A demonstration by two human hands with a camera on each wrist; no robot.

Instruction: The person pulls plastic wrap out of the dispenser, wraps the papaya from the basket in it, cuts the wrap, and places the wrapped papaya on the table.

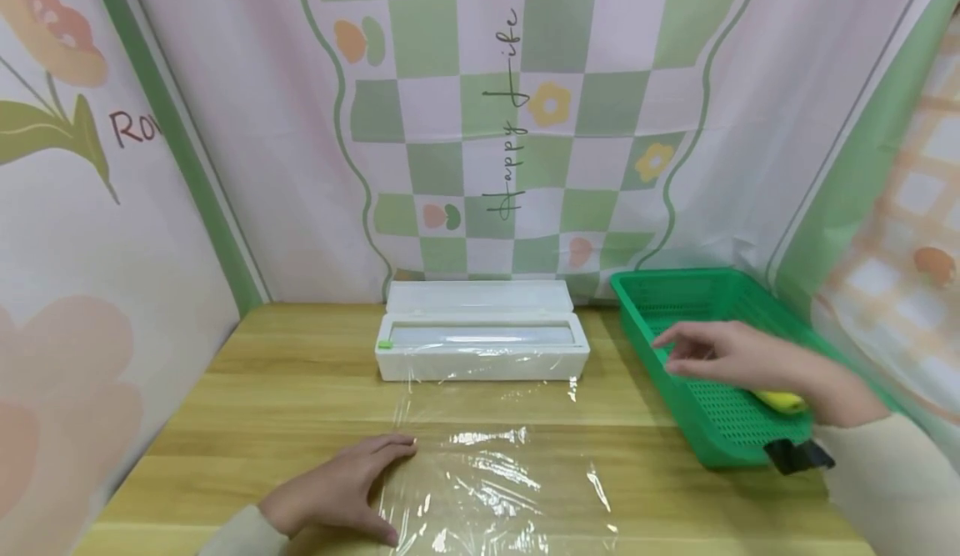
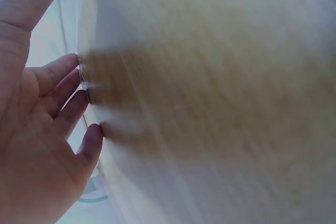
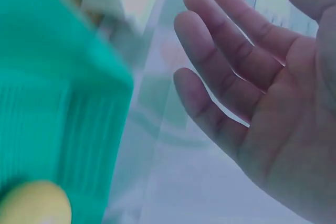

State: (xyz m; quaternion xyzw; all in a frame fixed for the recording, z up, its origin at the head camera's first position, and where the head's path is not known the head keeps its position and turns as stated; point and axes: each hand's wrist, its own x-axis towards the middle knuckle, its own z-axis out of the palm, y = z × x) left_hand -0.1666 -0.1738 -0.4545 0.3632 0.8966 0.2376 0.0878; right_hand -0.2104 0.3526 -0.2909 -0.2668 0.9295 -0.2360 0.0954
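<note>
A sheet of clear cling film (image 1: pixel 495 477) lies pulled out over the wooden table (image 1: pixel 285 381) from a white dispenser box (image 1: pixel 482 341) with its lid up. My left hand (image 1: pixel 337 489) rests flat on the film's left edge, fingers straight; its fingertips (image 2: pixel 79 98) touch the film. My right hand (image 1: pixel 720 356) hovers open over the green perforated basket (image 1: pixel 701 406), holding nothing, fingers relaxed (image 3: pixel 236 61). A yellow object (image 1: pixel 780 401) lies in the basket under that wrist, mostly hidden; it shows blurred as a yellow lump (image 3: pixel 34 203) in the right wrist view.
Patterned cloth backdrops (image 1: pixel 525 122) wall in the table at the back and both sides. The basket (image 3: pixel 58 103) stands at the table's right edge. A black item (image 1: pixel 798 456) sits by the basket's near corner. Bare wood lies left of the dispenser.
</note>
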